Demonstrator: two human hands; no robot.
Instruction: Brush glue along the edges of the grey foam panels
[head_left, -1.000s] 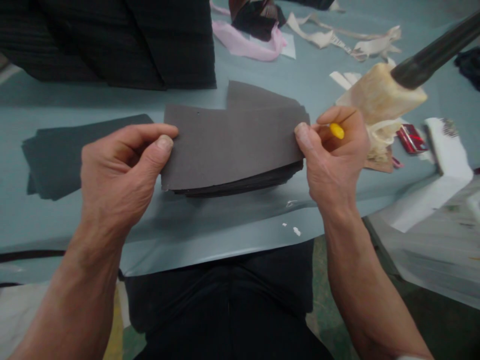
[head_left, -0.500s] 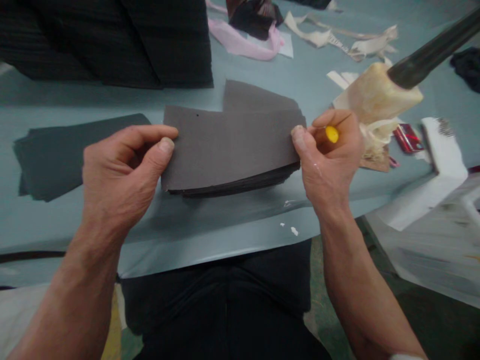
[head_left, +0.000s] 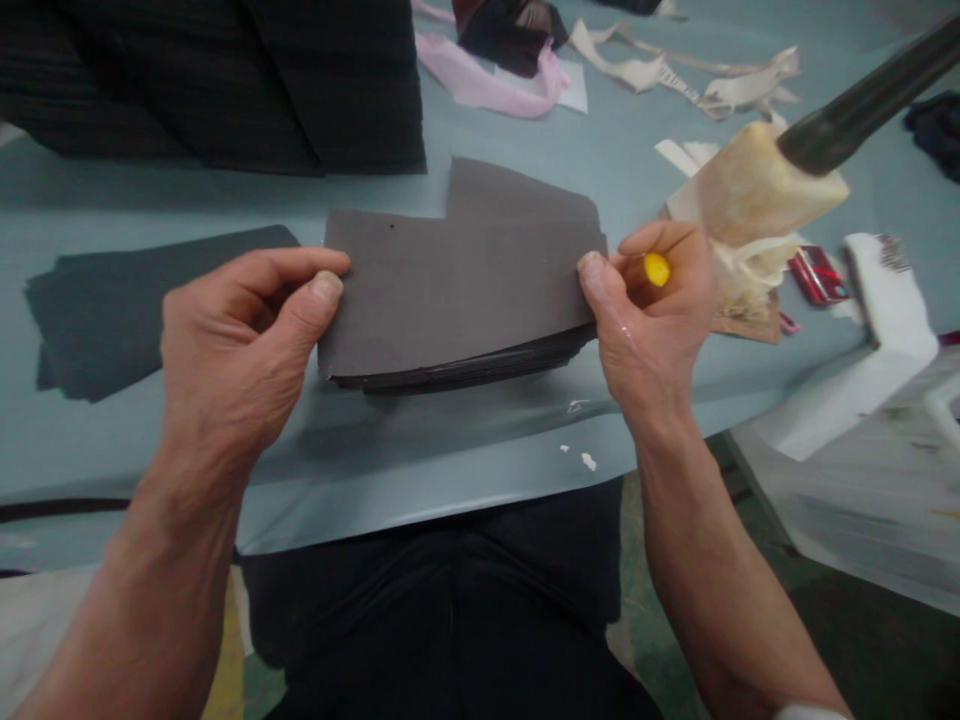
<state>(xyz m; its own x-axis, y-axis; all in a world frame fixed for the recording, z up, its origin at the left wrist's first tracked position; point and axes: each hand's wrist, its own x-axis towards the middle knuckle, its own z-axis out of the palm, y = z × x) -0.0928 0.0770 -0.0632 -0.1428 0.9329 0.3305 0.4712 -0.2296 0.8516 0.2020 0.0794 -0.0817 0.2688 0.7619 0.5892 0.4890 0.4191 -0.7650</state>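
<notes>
A stack of grey cut pieces is held just above the pale blue table, in front of me. My left hand pinches the stack's left end, thumb on top. My right hand pinches the right end, and a small yellow object is tucked between its fingers. Behind the top piece a second grey piece sticks up at the back. The undersides of the fingers are hidden beneath the stack.
Another flat pile of dark grey pieces lies at the left. Black fabric covers the far left. A cream block on a dark handle stands at the right, with pink cloth, beige strips and a red item beyond.
The stack and both hands have shifted very slightly to the left and up; the grip is the same.
</notes>
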